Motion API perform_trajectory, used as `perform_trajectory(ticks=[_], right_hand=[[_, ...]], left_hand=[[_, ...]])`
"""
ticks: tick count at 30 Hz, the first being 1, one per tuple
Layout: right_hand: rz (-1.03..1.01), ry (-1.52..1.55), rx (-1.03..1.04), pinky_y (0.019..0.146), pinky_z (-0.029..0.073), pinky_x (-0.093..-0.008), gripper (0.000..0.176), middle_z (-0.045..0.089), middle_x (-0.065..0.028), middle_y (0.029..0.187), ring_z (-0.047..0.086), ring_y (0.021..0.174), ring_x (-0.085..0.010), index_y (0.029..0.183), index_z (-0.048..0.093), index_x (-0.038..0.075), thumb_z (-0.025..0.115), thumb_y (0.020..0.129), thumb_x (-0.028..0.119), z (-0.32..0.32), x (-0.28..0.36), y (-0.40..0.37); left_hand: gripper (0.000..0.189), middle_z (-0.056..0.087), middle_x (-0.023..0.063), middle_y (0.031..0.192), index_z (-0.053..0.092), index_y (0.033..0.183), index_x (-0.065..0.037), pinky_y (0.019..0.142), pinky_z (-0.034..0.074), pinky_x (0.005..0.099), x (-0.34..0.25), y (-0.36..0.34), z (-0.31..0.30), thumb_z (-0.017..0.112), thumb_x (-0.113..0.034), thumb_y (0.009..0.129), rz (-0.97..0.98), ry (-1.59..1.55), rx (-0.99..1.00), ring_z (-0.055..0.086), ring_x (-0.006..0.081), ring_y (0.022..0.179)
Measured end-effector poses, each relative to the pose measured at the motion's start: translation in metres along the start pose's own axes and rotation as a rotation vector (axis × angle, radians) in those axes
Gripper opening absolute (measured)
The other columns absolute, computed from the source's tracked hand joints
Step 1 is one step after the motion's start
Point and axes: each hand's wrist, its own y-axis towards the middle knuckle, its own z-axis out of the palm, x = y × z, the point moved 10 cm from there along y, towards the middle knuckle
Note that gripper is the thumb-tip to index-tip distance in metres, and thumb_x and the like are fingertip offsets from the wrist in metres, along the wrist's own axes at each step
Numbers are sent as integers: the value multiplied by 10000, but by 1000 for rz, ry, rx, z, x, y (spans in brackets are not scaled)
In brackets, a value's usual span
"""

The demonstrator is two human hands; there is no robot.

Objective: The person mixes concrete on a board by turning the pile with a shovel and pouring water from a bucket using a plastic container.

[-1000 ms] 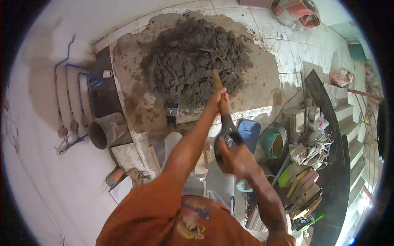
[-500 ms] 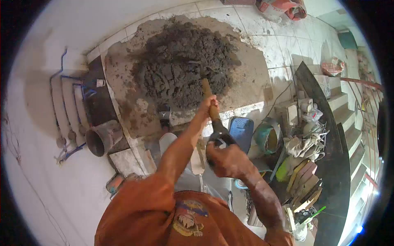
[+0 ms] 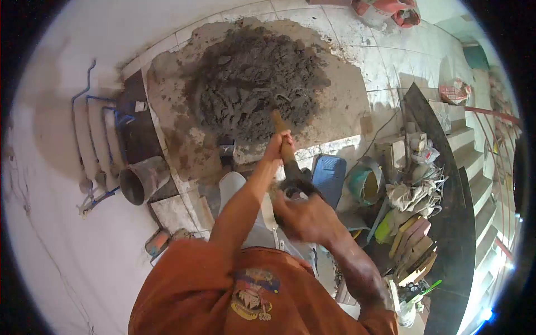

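Note:
Both my hands are on the long wooden handle (image 3: 276, 118) of a tool whose head is sunk in dark wet mortar (image 3: 245, 84), so its shape is mostly hidden. My left hand (image 3: 280, 146) is wrapped round the handle's middle. Nearer my body, my right hand (image 3: 307, 216) is closed at the rear end, slightly blurred, with its fingers partly hidden. A dark section (image 3: 298, 181) lies between the two hands. The mortar is heaped on a rough grey floor patch (image 3: 346, 89) with a pale tiled border.
At left, a bucket (image 3: 144, 180) lies tipped near blue pipes (image 3: 89, 100) on the wall. A blue tray (image 3: 328, 177), a round greenish container (image 3: 365, 183) and piled rags (image 3: 412, 194) are to the right. Beyond stand a dark slab (image 3: 441, 223) and stairs (image 3: 472, 162). Red bags (image 3: 385, 11) lie behind.
The tool and both hands have shifted slightly, and the mortar around the tool's head looks disturbed. The view has tilted a little. Both hands keep their grip.

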Motion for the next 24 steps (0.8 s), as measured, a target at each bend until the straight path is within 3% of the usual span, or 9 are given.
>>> perform_trajectory(ticks=[3, 9, 11, 13, 15, 17, 18, 21, 24], right_hand=[[-102, -83, -166, 427, 456, -332, 465, 539, -41, 653, 574, 525, -172, 1079, 462, -56, 597, 650, 65, 5, 10, -2], [-130, -190, -3, 393, 437, -303, 459, 498, -28, 606, 530, 452, -173, 1097, 472, -51, 593, 668, 61, -67, 92, -70], [-214, -265, -35, 390, 431, -298, 368, 487, -15, 580, 535, 459, -158, 1036, 508, -45, 580, 691, 61, -65, 90, -71], [-106, -183, -28, 402, 437, -310, 325, 485, -15, 566, 545, 473, -169, 996, 519, -36, 580, 693, 66, -14, 39, -40], [-45, -138, -75, 416, 441, -329, 292, 489, -22, 561, 555, 492, -194, 967, 525, -15, 579, 695, 73, 4, 24, -29], [-15, -139, -199, 432, 443, -354, 270, 500, -35, 564, 565, 516, -234, 951, 526, 17, 578, 695, 83, -1, 18, -29], [103, -23, -160, 440, 440, -370, 273, 504, -48, 574, 561, 526, -264, 939, 531, 41, 592, 675, 80, -10, 11, -41], [419, 156, -223, 507, 459, -368, 423, 608, -102, 725, 577, 586, -286, 999, 568, 66, 683, 593, 76, -66, -13, -119], [757, 290, -664, 440, 382, -285, 450, 525, -57, 624, 499, 496, -183, 1032, 517, 29, 665, 673, 256, -96, -30, -251]], left_hand=[[149, 494, 29, 557, 503, 702, -92, 494, 453, 302, -10, -9, 5, 571, -170, 809, 59, 298, 146, 517, 159, 504], [153, 497, -4, 586, 504, 707, -97, 519, 482, 264, 63, -119, 82, 569, -165, 828, -92, -82, -18, 513, 109, 510], [153, 504, -6, 599, 508, 701, -98, 526, 484, 264, 62, -109, 76, 579, -160, 821, -106, -146, -34, 518, 107, 520], [153, 491, 13, 571, 485, 671, -94, 515, 462, 281, 48, -75, 45, 560, -127, 801, -44, -55, 88, 511, 132, 512], [163, 492, 2, 567, 485, 663, -93, 516, 470, 287, 30, -49, 10, 567, -129, 800, -91, -82, 29, 510, 135, 506], [179, 486, 20, 589, 475, 694, -77, 532, 484, 303, 22, -42, 5, 592, -167, 796, 44, 108, 101, 515, 162, 531], [187, 486, 34, 615, 468, 722, -71, 541, 487, 309, 39, -56, 11, 600, -183, 793, -7, 16, 8, 518, 172, 553], [255, 497, 80, 682, 462, 788, -49, 577, 491, 330, 64, -40, 44, 624, -246, 782, -24, -188, -135, 528, 201, 611], [325, 507, 108, 739, 455, 829, -39, 604, 489, 341, 80, 8, 23, 648, -293, 766, 41, -222, -163, 534, 214, 658]])
